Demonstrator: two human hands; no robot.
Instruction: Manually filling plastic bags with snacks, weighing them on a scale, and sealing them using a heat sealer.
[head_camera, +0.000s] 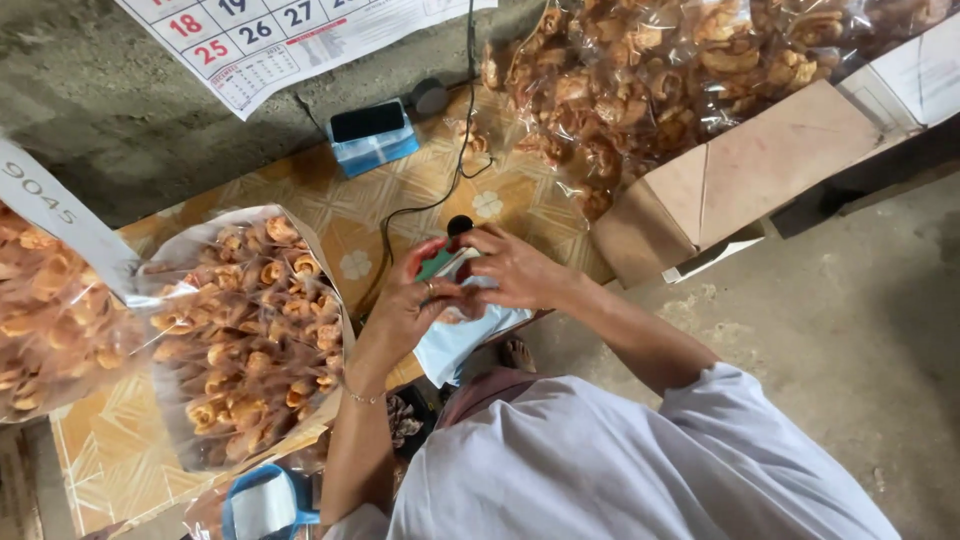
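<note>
On the desk (350, 215), a snack bag (245, 330) lies left of my hands, a phone (367, 120) beyond them, and a cardboard box (740, 175) to their right.

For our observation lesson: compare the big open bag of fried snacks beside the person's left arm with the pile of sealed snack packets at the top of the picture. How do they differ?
The open bag is one large bag with its mouth spread wide; the sealed packets are many smaller ones, heaped together. The open bag lies on the patterned table near the left hand; the packets rest partly on a cardboard box. Both are clear plastic holding golden-brown curled snacks.
</note>
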